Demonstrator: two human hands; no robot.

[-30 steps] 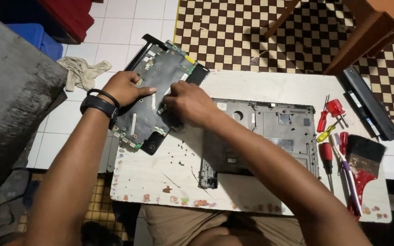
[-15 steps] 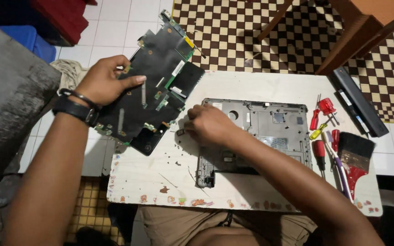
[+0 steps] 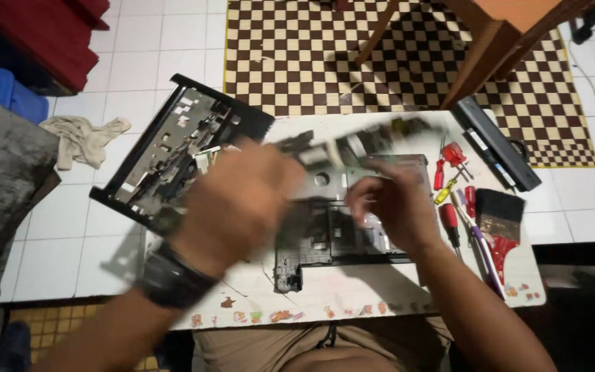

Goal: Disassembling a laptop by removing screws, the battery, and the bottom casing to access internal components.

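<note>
My left hand, a dark watch on its wrist, is blurred with motion above the middle of the white table. It grips a dark circuit board, smeared across the view over the grey laptop cover. Fingers bent, my right hand hovers over that cover just below the board; blur hides whether it touches either. A black laptop base with its insides exposed lies tilted at the table's left end, hanging over the edge.
Red-handled screwdrivers, a brush with a red handle and a long black battery pack lie along the table's right side. A rag lies on the tiled floor at left. A wooden chair leg stands on the checkered mat.
My left hand has swung the circuit board from the left, off the black base, to over the grey cover. The base is now uncovered. My right hand has shifted right.
</note>
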